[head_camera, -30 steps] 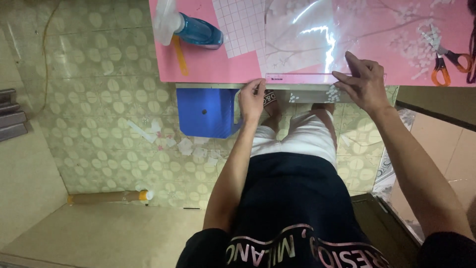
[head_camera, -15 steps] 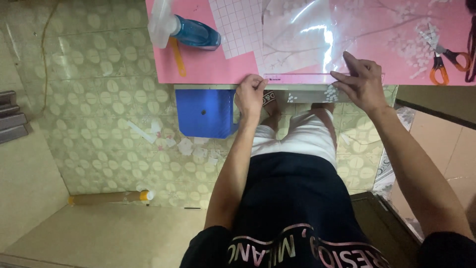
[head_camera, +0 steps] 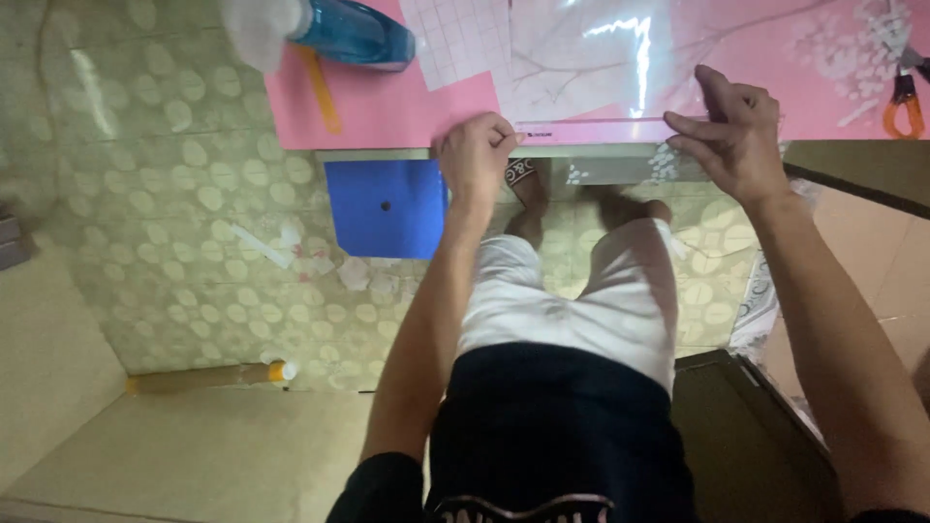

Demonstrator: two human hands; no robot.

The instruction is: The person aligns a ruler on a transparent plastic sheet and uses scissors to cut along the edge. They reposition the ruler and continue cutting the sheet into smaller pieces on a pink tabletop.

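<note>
Head view, upper centre: I'd keep my left hand (head_camera: 475, 155) and right hand (head_camera: 736, 136) pinched on the clear film (head_camera: 591, 63), pulling evenly along the pink table (head_camera: 368, 107) edge.

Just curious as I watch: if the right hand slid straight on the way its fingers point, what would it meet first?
The right hand points leftward along the table edge, so it would probably first meet the left hand; depth is unclear.

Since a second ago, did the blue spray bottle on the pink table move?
No. The blue spray bottle still lies beside the orange stick on the pink table; only the camera view shifted.
</note>
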